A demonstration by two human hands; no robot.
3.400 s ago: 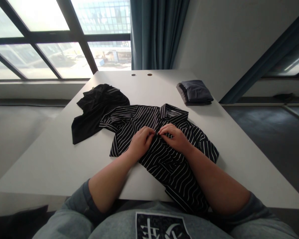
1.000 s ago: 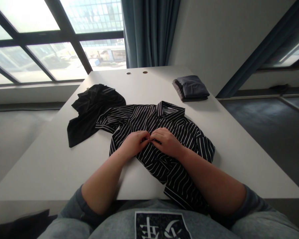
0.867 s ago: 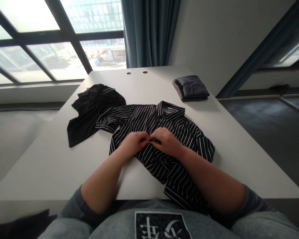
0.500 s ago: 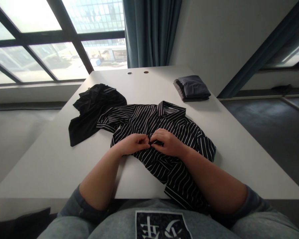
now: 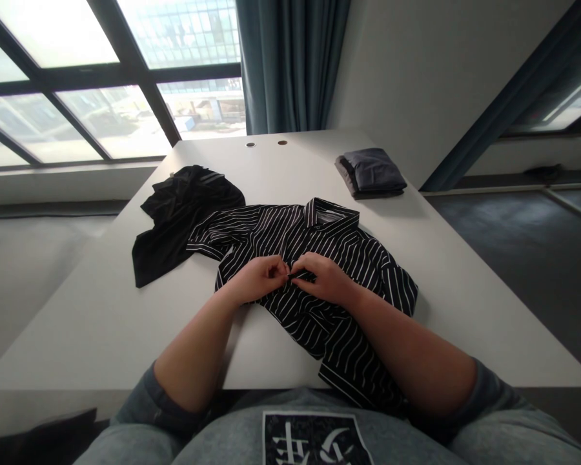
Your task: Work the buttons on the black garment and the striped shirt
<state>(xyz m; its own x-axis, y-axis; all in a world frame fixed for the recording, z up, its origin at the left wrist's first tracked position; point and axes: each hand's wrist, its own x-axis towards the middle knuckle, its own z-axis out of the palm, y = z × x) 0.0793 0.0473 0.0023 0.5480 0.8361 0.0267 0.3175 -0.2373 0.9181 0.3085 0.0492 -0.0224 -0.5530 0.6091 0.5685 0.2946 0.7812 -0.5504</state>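
A black shirt with white stripes [image 5: 353,255] lies spread on the white table [image 5: 101,323], collar away from me, its hem hanging over the near edge. My left hand [image 5: 256,279] and my right hand [image 5: 322,278] meet at the shirt's front opening, in the middle of its chest. Both pinch the fabric there, fingertips nearly touching each other. What sits between the fingertips is too small to make out.
A crumpled black garment [image 5: 174,213] lies at the left, partly under the striped shirt's sleeve. A folded dark grey garment [image 5: 372,171] rests at the far right of the table. Two round cable holes [image 5: 266,143] mark the far edge. Windows and a curtain stand behind.
Both hands have slid a little nearer to me along the shirt's front opening since the oldest frame. In the last second they stay pinched together with small finger movements.
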